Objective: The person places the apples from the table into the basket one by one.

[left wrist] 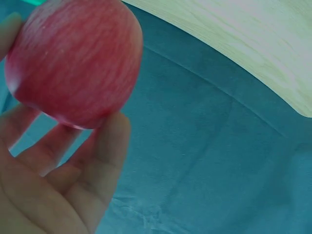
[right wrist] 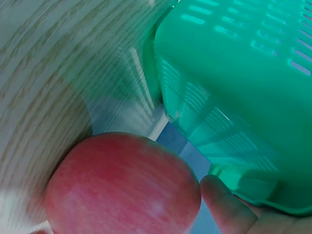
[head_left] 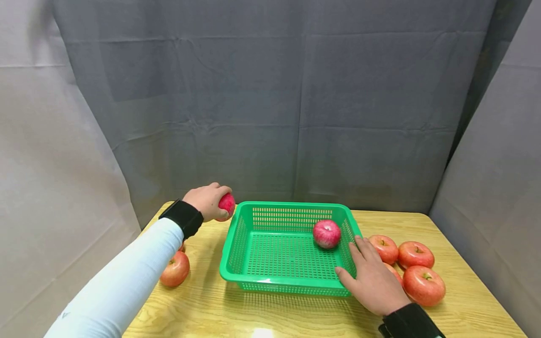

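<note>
A dark red apple (head_left: 227, 206) is gripped in the left hand (head_left: 208, 201), just outside the back left corner of a green basket (head_left: 291, 283). In the left wrist view the fingers and thumb of the left hand (left wrist: 63, 170) curl about that apple (left wrist: 78, 63). Inside the basket, near its right wall, sits another dark red apple (head_left: 327, 234). The right hand (head_left: 374, 281) lies with spread, relaxed fingers at the basket's right rim. In the right wrist view, its fingers (right wrist: 226, 204) are beside the basket (right wrist: 234, 97) and close to an apple (right wrist: 124, 187).
Several lighter red apples (head_left: 424, 286) stand on the wooden table (head_left: 296, 319) right of the basket. On the left, an apple (head_left: 175, 269) sits under the left forearm, with part of another behind it. Grey cloth (head_left: 270, 103) hangs behind the table.
</note>
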A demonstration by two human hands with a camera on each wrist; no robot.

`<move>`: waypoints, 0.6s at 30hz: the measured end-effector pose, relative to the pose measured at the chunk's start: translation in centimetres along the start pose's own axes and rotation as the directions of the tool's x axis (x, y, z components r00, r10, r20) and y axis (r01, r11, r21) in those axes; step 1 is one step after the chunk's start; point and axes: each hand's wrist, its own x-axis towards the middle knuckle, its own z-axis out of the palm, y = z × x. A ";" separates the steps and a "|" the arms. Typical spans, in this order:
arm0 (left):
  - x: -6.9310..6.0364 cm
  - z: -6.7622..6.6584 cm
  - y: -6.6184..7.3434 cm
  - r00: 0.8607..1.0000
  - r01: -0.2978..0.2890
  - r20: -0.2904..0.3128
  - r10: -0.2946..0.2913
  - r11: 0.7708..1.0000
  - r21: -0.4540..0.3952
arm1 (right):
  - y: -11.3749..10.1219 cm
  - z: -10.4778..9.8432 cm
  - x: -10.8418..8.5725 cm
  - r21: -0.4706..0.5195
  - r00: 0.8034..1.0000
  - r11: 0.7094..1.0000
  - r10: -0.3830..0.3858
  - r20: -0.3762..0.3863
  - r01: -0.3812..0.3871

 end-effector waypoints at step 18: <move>1.5 -0.4 4.1 0.996 -0.084 0.029 0.084 0.996 0.007 | 0.0 0.1 -0.5 0.003 1.000 1.000 0.006 -0.005 -0.006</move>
